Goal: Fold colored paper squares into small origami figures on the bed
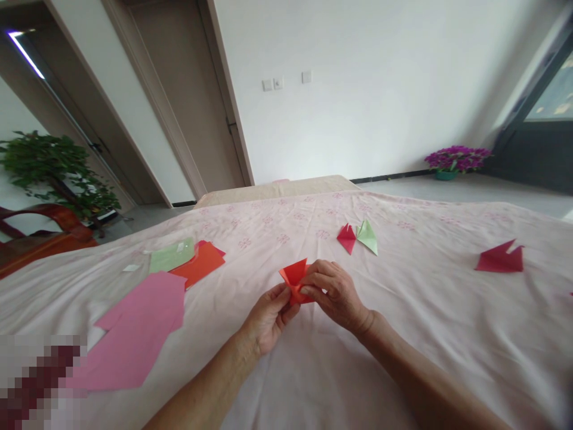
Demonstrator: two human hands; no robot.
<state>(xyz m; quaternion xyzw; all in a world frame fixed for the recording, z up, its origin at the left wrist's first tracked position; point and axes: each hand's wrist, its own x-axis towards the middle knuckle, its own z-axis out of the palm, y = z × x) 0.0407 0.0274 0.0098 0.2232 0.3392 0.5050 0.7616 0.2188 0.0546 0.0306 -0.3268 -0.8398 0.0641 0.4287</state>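
A small folded piece of orange-red paper [294, 273] is held up between both hands over the cloth. My left hand [273, 313] pinches its lower left edge between thumb and fingers. From the right, my right hand [333, 292] grips the other side, its fingertips pressed at the fold near the middle and covering part of the paper. One flap stands up and opens toward the top. Beyond my right hand lie a red folded paper piece [346, 239] and a light green folded one [367, 236], side by side.
A pale flowered cloth [268, 239] covers the table. At left lie pink sheets [138, 328], orange paper [201, 263] and a green packet [172, 255]. Another red folded piece [500, 258] rests at right. Farther off are a leafy plant [45, 161], a wooden chair [58, 230] and purple flowers [456, 158].
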